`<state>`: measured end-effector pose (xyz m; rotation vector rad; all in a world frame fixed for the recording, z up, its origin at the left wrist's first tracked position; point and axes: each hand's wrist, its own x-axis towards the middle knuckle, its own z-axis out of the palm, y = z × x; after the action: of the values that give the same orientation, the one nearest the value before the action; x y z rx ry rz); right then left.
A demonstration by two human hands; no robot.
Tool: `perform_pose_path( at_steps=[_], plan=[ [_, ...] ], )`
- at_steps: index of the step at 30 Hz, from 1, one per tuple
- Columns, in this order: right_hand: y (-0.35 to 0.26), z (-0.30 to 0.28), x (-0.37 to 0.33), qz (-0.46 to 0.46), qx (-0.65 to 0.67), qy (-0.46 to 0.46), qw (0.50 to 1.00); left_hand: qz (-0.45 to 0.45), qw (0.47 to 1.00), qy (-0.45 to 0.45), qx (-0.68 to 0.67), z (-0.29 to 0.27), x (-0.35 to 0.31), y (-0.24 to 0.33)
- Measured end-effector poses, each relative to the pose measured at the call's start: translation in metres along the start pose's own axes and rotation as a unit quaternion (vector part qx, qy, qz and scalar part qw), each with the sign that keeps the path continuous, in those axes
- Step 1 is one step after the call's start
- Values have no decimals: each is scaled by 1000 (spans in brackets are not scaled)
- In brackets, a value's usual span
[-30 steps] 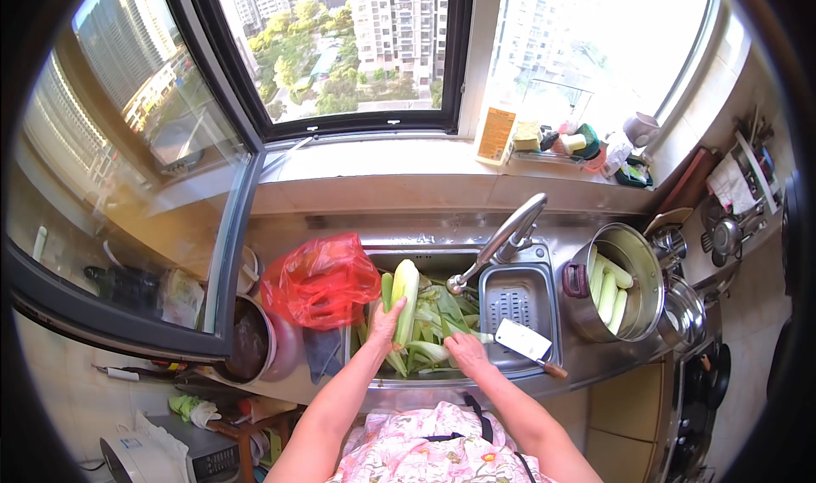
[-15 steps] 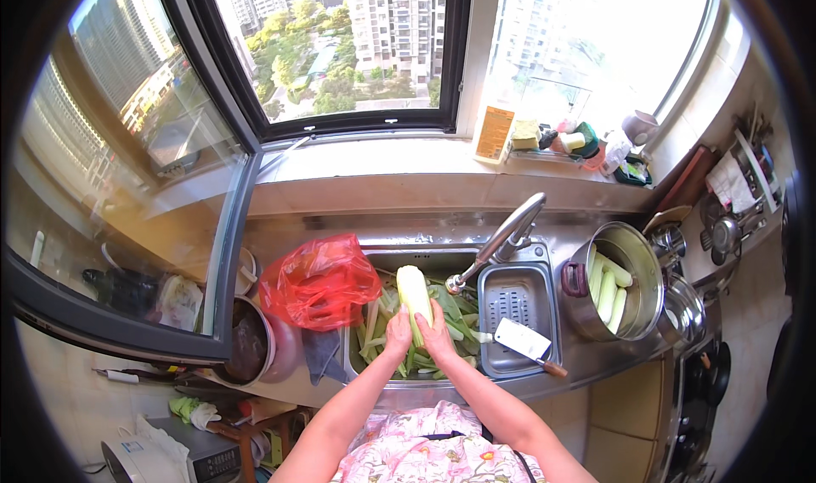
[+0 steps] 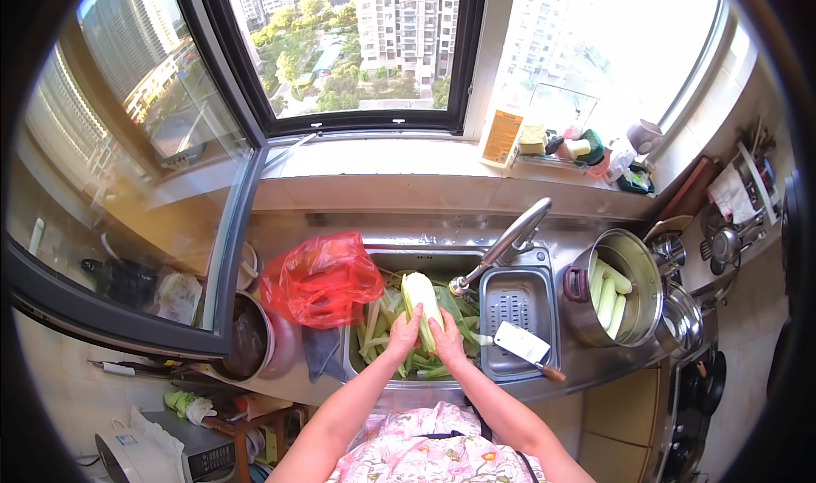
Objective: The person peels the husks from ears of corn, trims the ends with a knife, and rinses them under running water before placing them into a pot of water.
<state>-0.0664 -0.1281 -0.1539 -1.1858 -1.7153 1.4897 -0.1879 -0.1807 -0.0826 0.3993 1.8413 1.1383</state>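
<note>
Both my hands hold a pale ear of corn point(image 3: 419, 297) over the sink point(image 3: 350, 366), its rounded tip pointing away from me. My left hand point(image 3: 404, 334) wraps its left side. My right hand point(image 3: 447, 338) grips its lower right side, near the base. Below them, loose green husks point(image 3: 378, 334) fill the basin. A cleaver point(image 3: 521, 342) with a wooden handle rests across the metal draining basket point(image 3: 508, 294), to the right of my right hand. Farther right, a deep steel pot point(image 3: 643, 323) holds several pale green ears point(image 3: 609, 296).
A crumpled red plastic bag point(image 3: 323, 281) lies at the sink's left rim, with a grey cloth point(image 3: 325, 355) below it. The faucet point(image 3: 518, 235) arches over the back right of the basin. An open window sash point(image 3: 242, 228) juts in at left. Steel bowls point(image 3: 684, 317) stand beyond the pot.
The ear of corn has come slightly toward me and to the right, and its tip now leans more to the left. Both hands have shifted right with it and still hold it.
</note>
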Motion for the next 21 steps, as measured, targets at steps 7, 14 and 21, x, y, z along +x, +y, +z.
perform_pose_path(
  at_steps=[7, 14, 21],
  plan=[
    [-68, -20, -12, 137, 145, -57, 978, 177, 951, 68, 244, -8, 1, 0],
    [-70, -37, -15, 212, 293, -115, 925, 193, 935, 74, 289, -8, -2, 12],
    [-88, -28, -15, 199, 83, -85, 973, 269, 923, 92, 259, -7, 1, 4]
  ],
)
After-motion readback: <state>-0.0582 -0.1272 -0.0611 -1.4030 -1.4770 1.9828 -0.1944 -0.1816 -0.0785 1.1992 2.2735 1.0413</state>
